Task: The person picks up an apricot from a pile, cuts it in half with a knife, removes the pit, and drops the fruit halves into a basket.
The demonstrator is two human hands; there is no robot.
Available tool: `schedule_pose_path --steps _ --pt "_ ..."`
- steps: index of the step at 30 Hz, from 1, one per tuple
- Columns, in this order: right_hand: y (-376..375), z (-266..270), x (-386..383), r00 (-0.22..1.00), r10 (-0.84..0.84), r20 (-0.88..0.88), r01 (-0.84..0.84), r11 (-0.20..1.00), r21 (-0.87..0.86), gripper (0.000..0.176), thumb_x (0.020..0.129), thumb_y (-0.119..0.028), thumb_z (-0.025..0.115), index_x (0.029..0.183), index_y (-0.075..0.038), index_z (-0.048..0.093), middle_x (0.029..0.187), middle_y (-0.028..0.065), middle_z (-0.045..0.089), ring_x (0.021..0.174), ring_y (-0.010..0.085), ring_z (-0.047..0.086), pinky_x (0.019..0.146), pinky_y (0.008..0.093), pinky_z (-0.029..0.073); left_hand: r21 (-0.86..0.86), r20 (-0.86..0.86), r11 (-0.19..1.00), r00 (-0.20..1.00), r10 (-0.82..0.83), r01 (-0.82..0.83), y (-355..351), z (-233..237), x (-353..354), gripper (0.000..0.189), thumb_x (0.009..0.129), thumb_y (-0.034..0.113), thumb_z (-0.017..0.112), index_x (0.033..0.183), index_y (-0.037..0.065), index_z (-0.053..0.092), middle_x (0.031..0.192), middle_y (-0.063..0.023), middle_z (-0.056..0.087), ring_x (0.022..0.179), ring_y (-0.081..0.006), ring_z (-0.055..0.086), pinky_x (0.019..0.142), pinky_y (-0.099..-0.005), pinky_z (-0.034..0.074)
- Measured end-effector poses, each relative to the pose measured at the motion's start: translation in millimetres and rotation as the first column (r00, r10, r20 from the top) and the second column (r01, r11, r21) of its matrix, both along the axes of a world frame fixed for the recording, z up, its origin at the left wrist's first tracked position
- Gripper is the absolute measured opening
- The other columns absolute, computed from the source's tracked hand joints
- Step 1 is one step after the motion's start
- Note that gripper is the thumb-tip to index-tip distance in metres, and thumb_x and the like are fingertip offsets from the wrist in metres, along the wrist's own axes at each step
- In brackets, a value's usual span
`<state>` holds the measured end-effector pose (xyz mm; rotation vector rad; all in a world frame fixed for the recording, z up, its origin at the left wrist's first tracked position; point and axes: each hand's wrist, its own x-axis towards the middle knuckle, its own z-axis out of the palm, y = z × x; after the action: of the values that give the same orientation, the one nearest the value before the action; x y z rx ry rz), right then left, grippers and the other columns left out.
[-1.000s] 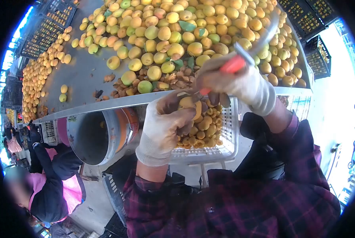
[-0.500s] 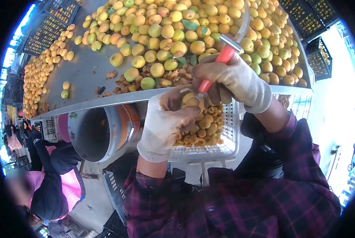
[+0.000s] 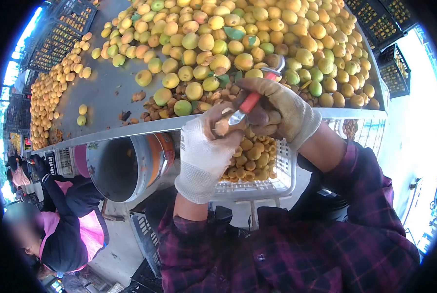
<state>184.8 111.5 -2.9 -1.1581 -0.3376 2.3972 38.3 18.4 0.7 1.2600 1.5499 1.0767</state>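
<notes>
My right hand (image 3: 279, 110), in a stained glove, is wrapped round the red handle of a metal-tipped tool (image 3: 250, 102). The tool's metal tip touches an opened fruit (image 3: 223, 127), which my gloved left hand (image 3: 208, 146) pinches. Both hands are close together over the front edge of the table (image 3: 155, 127). Below them a white basket (image 3: 286, 183) holds hollowed fruit pieces (image 3: 252, 156). Brown pits and scraps (image 3: 152, 110) lie just behind the hands, in front of a large heap of yellow and green fruit (image 3: 189, 41).
A large bucket (image 3: 116, 168) stands left of the basket. Another fruit pile (image 3: 57, 90) covers the table's far left. Black crates (image 3: 394, 71) stand at the right, and more (image 3: 59, 44) at the upper left. A person in pink and black (image 3: 74, 229) is at the lower left.
The curved blade at the tool's far end has swung down and away, and the handle lies lower. The tool's near tip now rests at the fruit. The person at left has raised an arm.
</notes>
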Motion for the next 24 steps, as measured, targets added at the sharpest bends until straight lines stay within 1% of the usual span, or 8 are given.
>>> schedule_pose_path --steps 4,7,10,12,15,19,21,24 --pt "0.4 -7.7 -3.9 0.974 -0.136 0.183 -0.016 0.76 0.65 0.047 0.099 -0.039 0.058 0.123 0.001 0.057 0.07 0.0074 0.06 0.061 0.0129 0.058 0.056 0.0293 0.052 -0.058 0.129 0.995 0.987 0.093 -0.086 6.6 -10.2 1.2 0.035 0.074 0.001 0.069 0.108 -0.007 0.068 0.074 -0.0007 0.063 0.06 -0.0049 0.054 0.052 -0.0201 0.04" --pt "14.5 11.6 0.7 0.965 -0.249 0.081 0.131 0.728 0.673 0.023 0.093 -0.02 0.069 0.105 -0.001 0.07 0.079 0.0064 0.07 0.069 0.0103 0.065 0.062 0.0233 0.053 -0.2 0.389 0.963 0.887 0.249 -0.183 9.6 -6.2 1.0 0.037 0.074 0.001 0.069 0.11 -0.007 0.068 0.076 -0.0015 0.065 0.056 -0.0057 0.054 0.049 -0.0208 0.039" --pt "20.9 15.7 -1.9 0.969 -0.154 0.196 -0.077 0.562 0.823 0.017 0.089 -0.016 0.073 0.1 -0.003 0.074 0.086 0.0063 0.074 0.072 0.0108 0.066 0.067 0.0252 0.054 -0.204 0.421 0.951 0.856 0.3 -0.233 12.8 -12.6 -2.3 0.037 0.076 0.003 0.068 0.113 -0.004 0.068 0.077 -0.0051 0.066 0.061 -0.0079 0.06 0.058 -0.0245 0.05" --pt "8.0 29.7 -10.2 0.919 0.001 0.395 -0.333 0.538 0.774 0.02 0.087 -0.014 0.076 0.103 -0.002 0.075 0.092 0.0055 0.076 0.074 0.0105 0.066 0.071 0.0266 0.054 -0.136 0.158 0.958 0.949 0.274 -0.254 16.0 -21.5 -3.9 0.038 0.075 0.001 0.069 0.112 -0.006 0.066 0.081 -0.005 0.068 0.064 -0.0089 0.062 0.062 -0.0245 0.052" --pt "5.0 8.9 -17.0 0.851 0.008 0.525 -0.524 0.058 0.85 0.029 0.084 -0.024 0.077 0.099 0.001 0.071 0.085 0.0142 0.072 0.074 0.0247 0.069 0.072 0.034 0.054 0.045 -0.152 0.983 0.971 0.183 -0.178 12.3 -26.9 -8.4 0.041 0.075 0.002 0.069 0.115 -0.006 0.064 0.087 -0.0048 0.07 0.07 -0.0091 0.063 0.065 -0.025 0.052" --pt "8.7 2.6 -21.6 0.713 -0.177 0.678 -0.693 -0.034 0.72 0.034 0.084 -0.03 0.075 0.095 0.001 0.067 0.081 0.0191 0.067 0.079 0.0353 0.068 0.072 0.0405 0.053 -0.116 0.112 0.969 0.967 0.231 -0.218 19.2 -28.7 -3.6 0.047 0.074 0.001 0.069 0.119 -0.008 0.061 0.094 -0.0089 0.071 0.079 -0.0115 0.065 0.071 -0.0255 0.053" --pt "14.0 -4.4 -29.7 0.615 -0.611 0.499 -0.618 0.019 0.786 0.035 0.085 -0.032 0.073 0.093 0.001 0.066 0.08 0.019 0.067 0.081 0.0377 0.068 0.07 0.0431 0.052 -0.067 0.168 0.961 0.946 0.278 -0.27 25.5 -26.0 -1.0 0.054 0.073 0.0 0.068 0.125 -0.01 0.057 0.102 -0.0139 0.07 0.088 -0.0139 0.067 0.078 -0.0266 0.053" --pt "18.3 15.2 -22.2 0.619 -0.411 0.669 -0.658 0.195 0.728 0.044 0.08 -0.038 0.077 0.094 0.002 0.067 0.082 0.0207 0.068 0.081 0.037 0.068 0.071 0.0421 0.053 0.009 0.118 0.96 0.954 0.276 -0.279 26.9 -45.3 -3.2 0.06 0.073 -0.001 0.07 0.13 -0.011 0.053 0.11 -0.0167 0.069 0.097 -0.0184 0.068 0.081 -0.0287 0.054"
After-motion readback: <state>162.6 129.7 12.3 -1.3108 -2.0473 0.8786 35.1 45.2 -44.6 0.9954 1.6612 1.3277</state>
